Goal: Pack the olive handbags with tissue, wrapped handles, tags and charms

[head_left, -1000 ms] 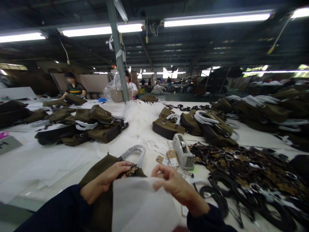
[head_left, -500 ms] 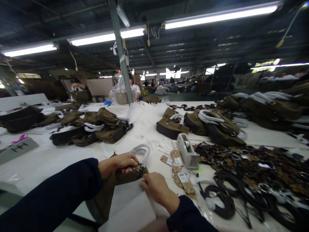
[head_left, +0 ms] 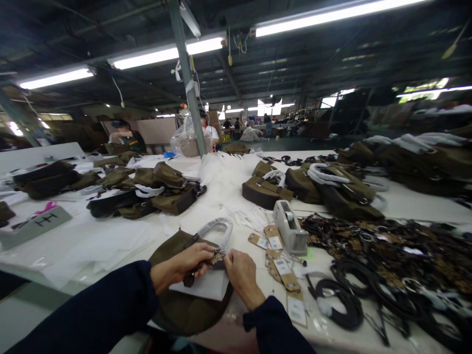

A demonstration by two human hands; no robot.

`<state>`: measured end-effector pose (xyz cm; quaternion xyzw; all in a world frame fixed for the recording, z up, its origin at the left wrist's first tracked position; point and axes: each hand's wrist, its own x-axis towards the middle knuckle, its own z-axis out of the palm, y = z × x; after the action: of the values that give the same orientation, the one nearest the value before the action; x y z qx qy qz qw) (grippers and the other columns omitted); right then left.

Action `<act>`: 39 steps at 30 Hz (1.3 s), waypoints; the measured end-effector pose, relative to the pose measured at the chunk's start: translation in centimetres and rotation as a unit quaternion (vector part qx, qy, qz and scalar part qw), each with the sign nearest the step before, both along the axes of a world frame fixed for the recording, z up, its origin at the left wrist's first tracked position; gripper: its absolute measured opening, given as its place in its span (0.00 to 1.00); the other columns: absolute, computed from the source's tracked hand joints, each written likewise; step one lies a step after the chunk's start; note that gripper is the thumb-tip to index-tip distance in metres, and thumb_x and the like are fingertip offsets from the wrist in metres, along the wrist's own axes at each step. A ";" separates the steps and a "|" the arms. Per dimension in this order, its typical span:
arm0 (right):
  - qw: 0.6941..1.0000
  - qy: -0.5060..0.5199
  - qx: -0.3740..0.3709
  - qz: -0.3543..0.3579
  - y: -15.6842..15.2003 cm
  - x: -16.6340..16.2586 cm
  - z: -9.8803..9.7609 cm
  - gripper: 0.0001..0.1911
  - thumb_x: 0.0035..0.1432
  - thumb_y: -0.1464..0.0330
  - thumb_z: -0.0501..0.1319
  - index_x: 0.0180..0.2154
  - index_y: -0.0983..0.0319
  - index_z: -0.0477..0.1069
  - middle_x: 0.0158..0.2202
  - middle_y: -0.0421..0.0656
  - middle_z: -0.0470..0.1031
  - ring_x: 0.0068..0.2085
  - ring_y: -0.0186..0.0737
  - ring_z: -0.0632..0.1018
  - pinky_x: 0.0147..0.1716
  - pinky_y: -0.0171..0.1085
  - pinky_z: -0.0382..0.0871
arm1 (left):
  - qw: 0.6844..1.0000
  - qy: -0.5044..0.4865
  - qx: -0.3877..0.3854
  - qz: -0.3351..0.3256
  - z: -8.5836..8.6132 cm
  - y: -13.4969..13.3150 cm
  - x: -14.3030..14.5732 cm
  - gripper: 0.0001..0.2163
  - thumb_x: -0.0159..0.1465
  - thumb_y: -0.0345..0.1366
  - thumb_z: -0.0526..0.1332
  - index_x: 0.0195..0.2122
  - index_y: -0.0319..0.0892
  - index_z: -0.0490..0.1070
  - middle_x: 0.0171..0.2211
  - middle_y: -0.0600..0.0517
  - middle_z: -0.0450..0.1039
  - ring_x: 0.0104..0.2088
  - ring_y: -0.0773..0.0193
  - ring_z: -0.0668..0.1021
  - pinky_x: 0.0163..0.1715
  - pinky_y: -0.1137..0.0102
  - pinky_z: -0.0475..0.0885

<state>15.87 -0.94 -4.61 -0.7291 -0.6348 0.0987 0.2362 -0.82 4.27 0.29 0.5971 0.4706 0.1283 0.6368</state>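
An olive-brown bag [head_left: 177, 300] with a white-wrapped handle [head_left: 217, 227] lies on the white table in front of me. My left hand [head_left: 188, 263] is closed around the bag's top edge, where a leopard-patterned strap end [head_left: 216, 256] shows. My right hand [head_left: 239, 273] pinches the same spot from the right. A white sheet [head_left: 206, 290] lies on the bag under both hands.
A grey tape dispenser [head_left: 290, 227] and brown hang tags [head_left: 280, 268] sit right of the bag. Coiled black and patterned straps [head_left: 387, 255] fill the right side. Piles of olive bags [head_left: 147, 191] lie beyond. A green pole [head_left: 188, 83] stands behind; other people work further back.
The white sheet has dropped from in front of the camera onto the bag. My right hand moved left to the bag's top edge, meeting the left hand.
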 end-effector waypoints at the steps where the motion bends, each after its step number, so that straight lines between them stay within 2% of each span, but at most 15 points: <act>1: 1.000 0.000 0.002 0.004 -0.1 0.0 -0.1 0.15 0.66 0.66 0.54 0.30 0.60 0.74 0.29 0.46 0.79 0.32 0.44 0.79 0.28 0.38 0.54 | 1.000 -0.008 -0.004 0.008 -0.7 -0.6 -0.3 0.17 0.54 0.46 0.62 0.38 0.39 0.67 0.24 0.58 0.69 0.12 0.77 0.64 0.10 0.79 0.55; 5: 0.999 0.010 0.034 0.034 -1.0 0.5 0.7 0.08 0.66 0.67 0.55 0.37 0.60 0.72 0.34 0.44 0.78 0.36 0.41 0.78 0.32 0.36 0.60 | 0.999 -0.030 -0.017 0.019 -2.4 -1.5 -1.1 0.18 0.55 0.47 0.62 0.40 0.41 0.64 0.23 0.60 0.67 0.13 0.77 0.64 0.12 0.79 0.58; 8: 0.992 0.054 0.089 0.065 -2.3 0.8 1.7 0.04 0.66 0.69 0.57 0.37 0.61 0.69 0.37 0.42 0.76 0.39 0.38 0.76 0.38 0.34 0.63 | 0.999 -0.029 -0.020 0.010 -2.2 -1.3 -1.2 0.16 0.56 0.45 0.61 0.40 0.40 0.65 0.24 0.58 0.69 0.14 0.76 0.65 0.13 0.79 0.60; 10: 0.990 0.064 0.067 0.105 -3.1 0.5 2.1 0.04 0.64 0.68 0.60 0.35 0.61 0.69 0.36 0.41 0.75 0.38 0.40 0.76 0.38 0.35 0.64 | 1.000 -0.019 -0.015 0.001 -1.9 -1.1 -1.1 0.14 0.56 0.42 0.60 0.40 0.40 0.65 0.23 0.57 0.70 0.14 0.75 0.66 0.14 0.78 0.60; 11: 0.990 0.052 0.038 0.123 -3.4 0.3 2.2 0.05 0.63 0.66 0.62 0.36 0.61 0.70 0.37 0.42 0.75 0.39 0.42 0.76 0.37 0.36 0.65 | 1.000 -0.012 -0.010 -0.003 -1.8 -1.0 -1.1 0.14 0.56 0.41 0.60 0.40 0.39 0.65 0.22 0.58 0.69 0.14 0.74 0.66 0.14 0.78 0.60; 13: 0.989 0.015 -0.016 0.144 -3.7 -0.3 2.3 0.14 0.57 0.60 0.67 0.41 0.62 0.71 0.40 0.45 0.76 0.42 0.47 0.77 0.38 0.39 0.66 | 1.000 0.007 0.002 -0.009 -1.7 -0.9 -0.9 0.12 0.56 0.39 0.59 0.40 0.39 0.65 0.20 0.59 0.68 0.15 0.73 0.67 0.15 0.77 0.61; 15: 0.989 -0.009 -0.047 0.139 -3.7 -0.9 2.4 0.24 0.52 0.56 0.70 0.44 0.64 0.71 0.43 0.48 0.75 0.45 0.52 0.77 0.39 0.42 0.67 | 0.999 0.030 0.011 -0.011 -1.9 -0.6 -0.8 0.12 0.55 0.36 0.59 0.40 0.40 0.65 0.19 0.59 0.67 0.15 0.71 0.67 0.16 0.77 0.61; 17: 0.989 -0.012 -0.066 0.134 -3.4 -1.1 2.5 0.26 0.49 0.55 0.71 0.45 0.64 0.71 0.43 0.49 0.76 0.44 0.54 0.77 0.38 0.43 0.67 | 0.998 0.054 0.015 -0.015 -2.2 -0.1 -0.6 0.12 0.54 0.33 0.59 0.40 0.40 0.64 0.18 0.60 0.67 0.16 0.70 0.68 0.16 0.76 0.62; 21: 0.987 0.019 -0.080 0.135 -2.9 -0.8 2.7 0.18 0.50 0.63 0.69 0.42 0.64 0.72 0.41 0.49 0.77 0.42 0.52 0.78 0.36 0.40 0.63 | 0.995 0.096 0.008 -0.035 -2.5 1.4 -0.5 0.13 0.52 0.29 0.59 0.40 0.40 0.65 0.19 0.58 0.69 0.17 0.68 0.70 0.18 0.75 0.63; 25: 0.985 0.090 -0.077 0.123 -3.0 -0.7 2.4 0.03 0.52 0.70 0.64 0.32 0.61 0.71 0.32 0.42 0.77 0.36 0.44 0.77 0.32 0.37 0.59 | 0.990 0.130 -0.009 -0.055 -2.2 2.5 -0.3 0.11 0.53 0.28 0.59 0.38 0.39 0.66 0.22 0.56 0.72 0.19 0.69 0.71 0.20 0.75 0.65; 28: 0.978 0.124 -0.038 0.164 -4.1 -1.4 2.3 0.04 0.54 0.73 0.62 0.29 0.60 0.69 0.31 0.38 0.76 0.34 0.36 0.75 0.32 0.34 0.59 | 0.986 0.152 -0.022 -0.067 -1.7 2.8 0.0 0.11 0.54 0.28 0.60 0.39 0.39 0.67 0.22 0.56 0.72 0.19 0.69 0.71 0.21 0.75 0.65; 31: 0.949 0.139 0.059 0.278 -5.9 -2.5 2.3 0.07 0.53 0.75 0.63 0.30 0.60 0.66 0.33 0.37 0.74 0.35 0.33 0.73 0.33 0.32 0.59 | 0.982 0.173 -0.030 -0.070 -1.3 2.9 0.3 0.12 0.55 0.28 0.61 0.41 0.40 0.66 0.22 0.56 0.72 0.19 0.68 0.72 0.22 0.75 0.66; 34: 0.901 0.088 0.132 0.404 -7.6 -3.6 1.9 0.08 0.55 0.72 0.64 0.32 0.59 0.65 0.34 0.35 0.74 0.35 0.33 0.71 0.31 0.33 0.58 | 0.975 0.202 -0.048 -0.079 -1.0 3.2 0.7 0.13 0.55 0.28 0.61 0.42 0.41 0.65 0.21 0.56 0.73 0.20 0.66 0.74 0.22 0.74 0.67; 37: 0.854 0.002 0.165 0.493 -8.8 -4.6 0.9 0.09 0.57 0.66 0.65 0.30 0.59 0.64 0.31 0.35 0.75 0.33 0.35 0.69 0.27 0.36 0.57 | 0.967 0.226 -0.067 -0.094 -0.5 3.2 0.9 0.14 0.55 0.29 0.62 0.43 0.41 0.65 0.21 0.54 0.74 0.20 0.64 0.75 0.21 0.74 0.67; 39: 0.830 -0.016 0.159 0.534 -9.1 -4.8 0.5 0.12 0.57 0.61 0.66 0.29 0.59 0.66 0.30 0.34 0.75 0.33 0.35 0.69 0.27 0.36 0.58 | 0.966 0.228 -0.068 -0.097 -0.1 3.0 1.0 0.16 0.55 0.29 0.61 0.45 0.41 0.65 0.23 0.53 0.75 0.21 0.63 0.76 0.20 0.74 0.67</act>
<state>11.03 -10.05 -4.11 -0.2304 -0.9359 0.0952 0.2490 0.16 7.23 0.15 0.6088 0.5513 -0.1057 0.5607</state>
